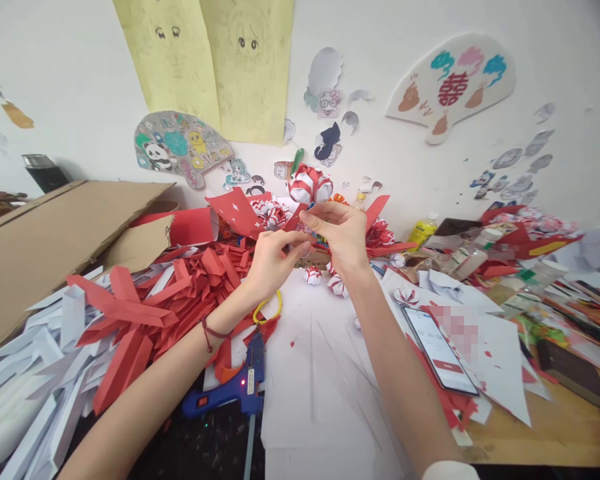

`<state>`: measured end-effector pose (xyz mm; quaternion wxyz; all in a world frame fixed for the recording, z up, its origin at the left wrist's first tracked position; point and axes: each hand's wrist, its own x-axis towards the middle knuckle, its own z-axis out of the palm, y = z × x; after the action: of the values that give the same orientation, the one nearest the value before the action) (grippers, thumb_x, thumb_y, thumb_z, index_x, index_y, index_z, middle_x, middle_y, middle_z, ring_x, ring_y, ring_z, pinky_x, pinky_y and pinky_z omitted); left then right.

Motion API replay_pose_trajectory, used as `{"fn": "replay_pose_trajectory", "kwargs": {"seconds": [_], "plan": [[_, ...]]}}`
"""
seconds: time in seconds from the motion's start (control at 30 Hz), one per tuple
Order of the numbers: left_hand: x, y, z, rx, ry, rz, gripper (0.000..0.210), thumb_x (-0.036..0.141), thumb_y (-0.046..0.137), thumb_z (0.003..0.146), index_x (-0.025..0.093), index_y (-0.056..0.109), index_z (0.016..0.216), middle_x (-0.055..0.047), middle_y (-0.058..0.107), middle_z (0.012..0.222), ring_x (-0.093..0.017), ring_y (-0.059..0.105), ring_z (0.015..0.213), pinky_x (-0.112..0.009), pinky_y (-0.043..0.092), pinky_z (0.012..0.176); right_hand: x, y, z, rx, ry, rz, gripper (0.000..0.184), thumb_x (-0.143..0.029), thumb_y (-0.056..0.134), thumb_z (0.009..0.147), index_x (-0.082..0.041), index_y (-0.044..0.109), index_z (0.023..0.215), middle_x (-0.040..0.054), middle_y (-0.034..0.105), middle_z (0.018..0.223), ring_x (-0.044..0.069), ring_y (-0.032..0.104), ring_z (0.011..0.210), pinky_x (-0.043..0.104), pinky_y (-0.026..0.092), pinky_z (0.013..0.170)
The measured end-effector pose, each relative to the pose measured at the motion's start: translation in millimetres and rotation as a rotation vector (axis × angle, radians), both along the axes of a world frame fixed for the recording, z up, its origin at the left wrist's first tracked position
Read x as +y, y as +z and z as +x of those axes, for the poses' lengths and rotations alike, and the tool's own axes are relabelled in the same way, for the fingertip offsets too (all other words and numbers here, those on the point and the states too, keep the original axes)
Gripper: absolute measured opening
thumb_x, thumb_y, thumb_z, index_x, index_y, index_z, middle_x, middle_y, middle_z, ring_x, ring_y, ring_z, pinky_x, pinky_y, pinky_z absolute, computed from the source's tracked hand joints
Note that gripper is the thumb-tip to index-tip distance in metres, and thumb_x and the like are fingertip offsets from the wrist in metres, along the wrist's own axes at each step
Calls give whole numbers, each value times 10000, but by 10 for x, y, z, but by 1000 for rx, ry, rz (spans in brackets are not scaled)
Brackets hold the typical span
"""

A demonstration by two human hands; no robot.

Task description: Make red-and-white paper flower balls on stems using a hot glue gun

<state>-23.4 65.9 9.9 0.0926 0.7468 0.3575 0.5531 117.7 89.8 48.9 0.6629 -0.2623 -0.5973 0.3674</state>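
My left hand (275, 260) is raised over the white paper, thumb and forefinger pinched together. Close beside it, my right hand (341, 237) also has its fingers drawn into a pinch. Whatever lies between the fingertips is too small to make out. Directly above my right fingers shows a red-and-white paper flower ball (310, 185); I cannot tell whether it is held or stands behind. Smaller red-and-white paper flowers (337, 286) appear below the hands. A blue glue gun (250, 380) with a lit red light lies under my left forearm.
Folded red paper strips (215, 273) and white strips (55, 387) are heaped at left, beside cardboard (75, 233). White paper sheets (305, 400) cover the middle. At right lie a phone (440, 350), a yellow bottle (423, 231) and scattered papers. Yellow-handled scissors (269, 310) lie near the glue gun.
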Motion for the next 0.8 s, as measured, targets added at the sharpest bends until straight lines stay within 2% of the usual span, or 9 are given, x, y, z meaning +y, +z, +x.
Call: {"fn": "replay_pose_trajectory", "kwargs": {"seconds": [0.17,0.33,0.6,0.7,0.8], "plan": [[-35,29,-10,-19,54,13,101,271,699,903,231,784,867,6,786,761,-179,728,737,-330,484,809,8,-2,10,-6,15,-20,338,-443,937,583,-200,758,735,32,759,781,173,689,720,301,561,658],[-83,54,7,-88,68,-44,86,250,717,864,209,742,793,-1,773,743,-176,723,715,-310,516,757,-8,0,4,-25,29,-51,323,-417,938,584,-189,770,740,43,769,776,182,704,719,304,567,664],[-108,48,7,-234,72,-119,274,330,760,833,195,586,671,5,725,674,-143,663,621,-266,493,643,-74,25,-27,-32,114,-72,325,-409,943,574,-190,784,754,45,790,806,195,740,769,313,601,730],[-94,46,-5,-227,85,-116,305,329,793,803,195,557,665,18,700,667,-129,630,622,-251,465,624,-88,27,-37,-36,148,-93,326,-403,948,566,-190,784,750,39,789,796,186,738,758,299,597,716],[-80,53,-11,-170,58,-95,277,339,820,779,191,598,706,21,685,708,-128,613,667,-248,466,650,-89,23,-38,-38,163,-102,317,-413,929,605,-185,787,774,41,787,786,178,733,737,303,597,716]]}}
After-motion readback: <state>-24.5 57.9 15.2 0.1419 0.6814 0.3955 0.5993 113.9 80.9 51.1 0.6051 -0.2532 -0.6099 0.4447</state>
